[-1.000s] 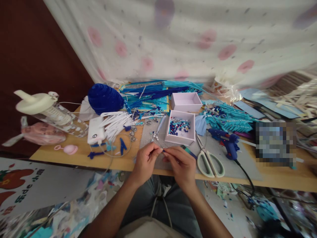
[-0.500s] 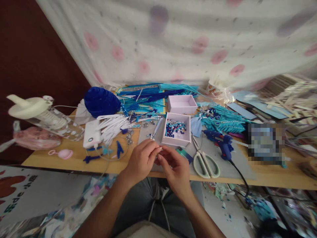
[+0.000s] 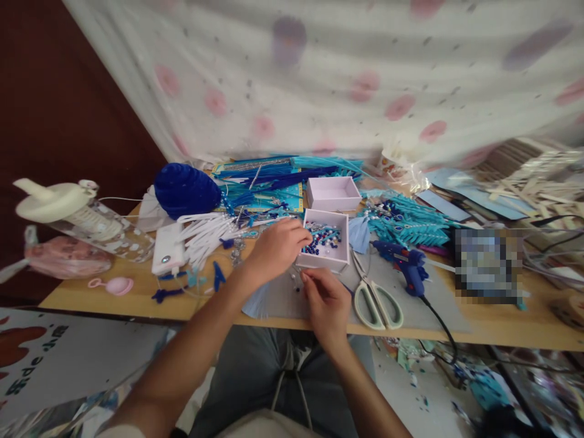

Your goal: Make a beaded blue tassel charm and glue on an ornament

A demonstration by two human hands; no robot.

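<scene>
My left hand (image 3: pixel 281 243) reaches to the left wall of a white box (image 3: pixel 325 263) that holds small blue, white and red beads (image 3: pixel 326 243). Its fingers are bent together at the wall; whatever is between them is hidden. In front of the box, my right hand (image 3: pixel 327 298) is closed in a pinch. A few loose-looking dark and white beads (image 3: pixel 296 286) show just left of its fingertips, perhaps on a thin thread, too fine to be sure. Below my left forearm lies a light blue tassel (image 3: pixel 257 304) on the grey mat (image 3: pixel 285 304).
Scissors (image 3: pixel 376 301) and a blue glue gun (image 3: pixel 406 264) lie right of my right hand. Behind are a second white box (image 3: pixel 334 193) and turquoise pipe cleaners (image 3: pixel 415 222). At left stand a white power bank (image 3: pixel 167 249), a blue fuzzy roll (image 3: pixel 186 190) and a tumbler (image 3: pixel 98 219).
My hands were together in front of the box. The left has moved up to the box wall, while the right stays near the same place. The light blue tassel and small beads are now visible.
</scene>
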